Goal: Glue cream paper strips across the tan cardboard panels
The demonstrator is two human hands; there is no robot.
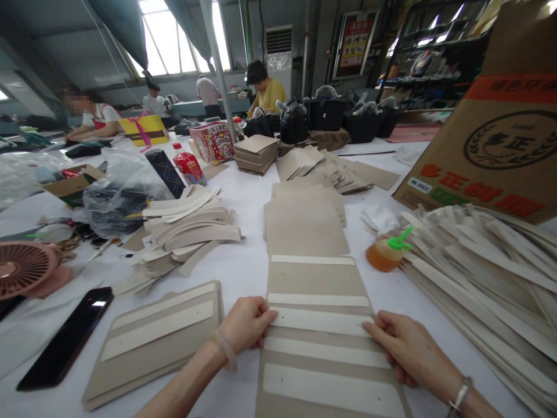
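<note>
Grey-beige boards overlap in a column down the white table, with pale strips lying across the nearer ones. One pale strip with a small hole near each end lies between my hands. My left hand, with a band at the wrist, pinches the strip's left end, fingers closed. At its right end my right hand holds it between thumb and curled fingers. Left of my left hand sits a stack of boards with two pale strips on top.
Loose strips pile at the left, long strips at the right beside a glue bottle. A phone and pink fan lie left. A carton stands right; a red bottle and several people are farther back.
</note>
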